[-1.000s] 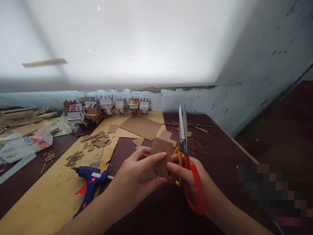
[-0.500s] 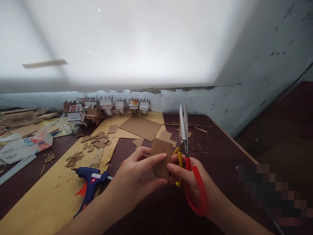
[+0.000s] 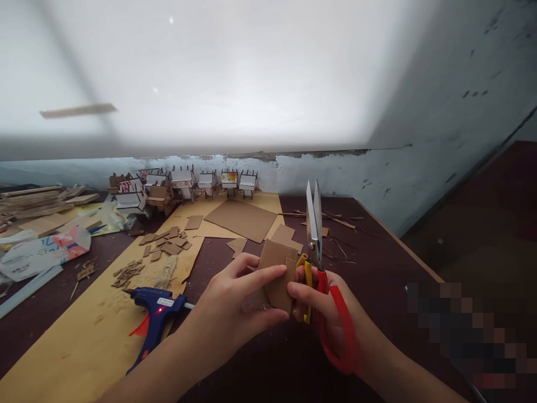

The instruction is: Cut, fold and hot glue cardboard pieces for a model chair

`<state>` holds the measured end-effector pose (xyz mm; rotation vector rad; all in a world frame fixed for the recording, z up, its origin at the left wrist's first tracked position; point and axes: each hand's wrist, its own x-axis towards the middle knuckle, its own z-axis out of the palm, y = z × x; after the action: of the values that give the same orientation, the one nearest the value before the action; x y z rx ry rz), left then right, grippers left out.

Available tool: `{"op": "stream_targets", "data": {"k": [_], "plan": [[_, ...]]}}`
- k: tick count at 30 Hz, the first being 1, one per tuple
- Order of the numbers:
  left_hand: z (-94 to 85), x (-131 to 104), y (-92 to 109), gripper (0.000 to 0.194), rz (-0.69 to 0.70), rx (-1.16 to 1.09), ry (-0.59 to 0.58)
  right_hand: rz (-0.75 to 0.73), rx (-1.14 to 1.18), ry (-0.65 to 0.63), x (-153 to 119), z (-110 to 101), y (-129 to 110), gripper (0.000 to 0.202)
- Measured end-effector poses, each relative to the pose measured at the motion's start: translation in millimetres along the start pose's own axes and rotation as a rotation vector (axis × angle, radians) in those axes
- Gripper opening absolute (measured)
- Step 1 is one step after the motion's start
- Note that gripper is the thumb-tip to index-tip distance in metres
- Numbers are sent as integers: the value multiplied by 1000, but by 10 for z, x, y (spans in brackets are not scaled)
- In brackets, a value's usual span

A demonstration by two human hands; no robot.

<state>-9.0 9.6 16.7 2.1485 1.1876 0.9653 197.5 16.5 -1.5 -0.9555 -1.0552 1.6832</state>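
Note:
My left hand (image 3: 241, 299) holds a brown cardboard piece (image 3: 272, 263) between its fingers, with the index finger lying across it. A smaller cardboard strip (image 3: 290, 270) overlaps the piece's right edge, between the fingertips of both hands. My right hand (image 3: 325, 299) is wrapped round scissors (image 3: 312, 235) with red and yellow handles, and its thumb and fingertips also pinch the cardboard's right edge. The scissor blades point up and stand slightly apart. The lower part of the cardboard is partly covered by my left hand.
A blue glue gun (image 3: 157, 313) with a lit red light lies on a yellow sheet (image 3: 79, 336) at left. Small cardboard scraps (image 3: 168, 240) and a large cardboard sheet (image 3: 241, 218) lie behind it. Several miniature chairs (image 3: 182, 182) line the wall; wood strips (image 3: 33, 201) are stacked far left.
Both hands and the cardboard have shifted very slightly down and right. The hold on the cardboard and scissors looks the same.

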Motion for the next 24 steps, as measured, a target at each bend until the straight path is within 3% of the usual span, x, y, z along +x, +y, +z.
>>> {"op": "stream_targets", "data": {"k": [7,12,18,22,24], "plan": [[-30,7,111,50,-52,-128,-48,-22,3,36,19,41,11,18],[57,15,78,33,-247,-451,-4,-23,-29,78,13,81,15,24],[48,27,69,35,-354,-737,-79,0,-81,94,10,79,25,30],[-44,32,105,46,-405,-798,-201,-13,-48,164,44,5,-42,38],[-73,39,99,52,-415,-783,-174,-34,-63,183,56,-39,-80,39]]}}
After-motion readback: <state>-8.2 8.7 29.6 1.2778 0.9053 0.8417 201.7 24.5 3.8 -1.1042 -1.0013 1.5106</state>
